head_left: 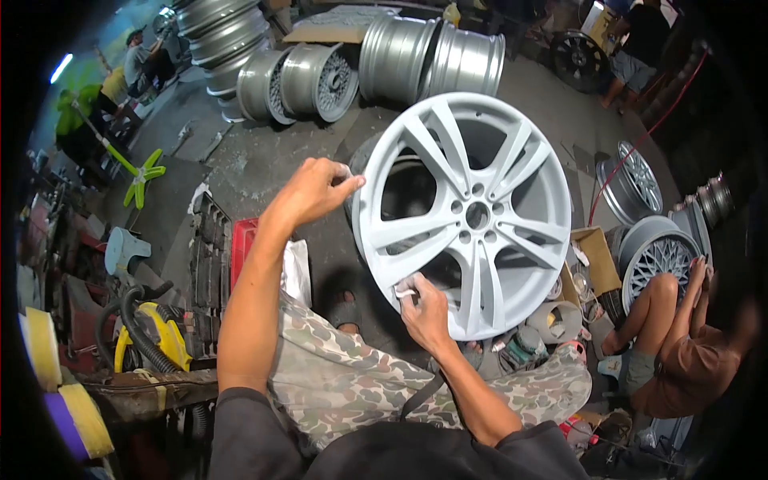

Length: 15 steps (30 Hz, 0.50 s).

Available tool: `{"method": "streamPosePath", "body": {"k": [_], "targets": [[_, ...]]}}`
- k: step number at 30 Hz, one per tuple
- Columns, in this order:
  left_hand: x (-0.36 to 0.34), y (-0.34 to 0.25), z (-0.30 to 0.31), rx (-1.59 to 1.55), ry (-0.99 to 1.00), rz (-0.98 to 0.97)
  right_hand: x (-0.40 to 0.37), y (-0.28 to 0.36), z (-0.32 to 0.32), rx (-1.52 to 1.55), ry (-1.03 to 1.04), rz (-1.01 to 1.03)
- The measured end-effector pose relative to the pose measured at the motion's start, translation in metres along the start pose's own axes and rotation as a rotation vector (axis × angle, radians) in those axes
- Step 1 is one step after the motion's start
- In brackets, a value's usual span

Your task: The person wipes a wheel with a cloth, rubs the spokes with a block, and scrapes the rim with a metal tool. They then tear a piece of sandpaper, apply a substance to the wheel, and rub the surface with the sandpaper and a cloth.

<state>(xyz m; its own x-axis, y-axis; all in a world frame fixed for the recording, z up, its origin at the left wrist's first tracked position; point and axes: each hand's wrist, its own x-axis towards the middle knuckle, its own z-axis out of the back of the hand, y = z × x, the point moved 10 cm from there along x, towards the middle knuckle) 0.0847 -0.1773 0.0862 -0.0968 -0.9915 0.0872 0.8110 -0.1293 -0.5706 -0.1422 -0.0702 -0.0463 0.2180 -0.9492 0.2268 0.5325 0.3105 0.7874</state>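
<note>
A large pale grey alloy wheel (478,214) with twin spokes is tilted up in front of my knees, its face toward me. My left hand (318,192) is closed at the wheel's left outer edge, thumb and fingers on the lip. Low on the left side of the face, my right hand (426,314) pinches a small folded whitish piece, apparently sandpaper (405,292), against the surface near the rim. What supports the wheel from below is mostly hidden.
Silver wheels (400,60) stand and lie at the back, with a tall stack (224,40) to their left. On the right, a seated co-worker (680,344) is beside a mesh wheel (660,268). A cardboard box (596,260), green fan (142,174) and yellow tool (164,340) are around me.
</note>
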Motion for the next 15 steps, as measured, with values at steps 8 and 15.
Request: {"method": "streamPosePath", "body": {"k": [8,15], "targets": [[0.004,-0.001,-0.004,-0.005,0.0,-0.006,0.003,-0.022,0.043,0.325,-0.007,-0.238],[-0.002,0.005,0.0,-0.053,-0.004,0.027,-0.021,-0.025,0.016,-0.08,0.112,0.068]]}}
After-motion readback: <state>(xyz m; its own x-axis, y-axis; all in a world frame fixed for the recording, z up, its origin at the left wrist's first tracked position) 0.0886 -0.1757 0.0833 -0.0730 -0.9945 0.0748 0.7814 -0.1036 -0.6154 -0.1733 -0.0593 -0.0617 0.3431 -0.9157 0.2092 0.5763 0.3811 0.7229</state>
